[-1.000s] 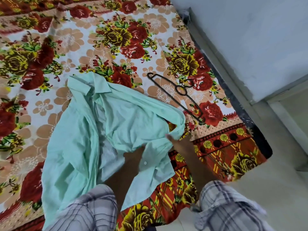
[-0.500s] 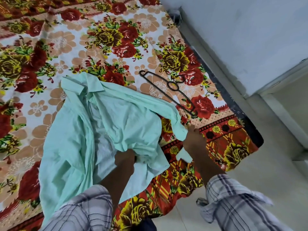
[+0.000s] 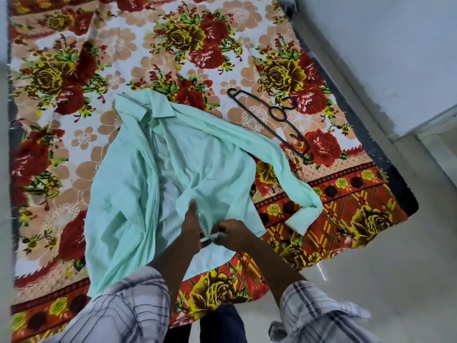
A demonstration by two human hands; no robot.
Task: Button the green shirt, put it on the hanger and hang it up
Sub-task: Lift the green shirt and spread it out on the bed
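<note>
1. Bright, soft, even light falls across the green shirt [image 3: 202, 169].
2. Faint shadows sit under the shirt's folds.
3. Right of the shirt, the wall [image 3: 383, 58] edge bows with wide-angle distortion.
4. Below the shirt, the plaid sleeves [image 3: 128, 310] look soft and smeared.

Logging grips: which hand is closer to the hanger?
The right hand, pinching the green shirt at its lower front edge; the left hand beside it is farther from the black hanger.
</note>
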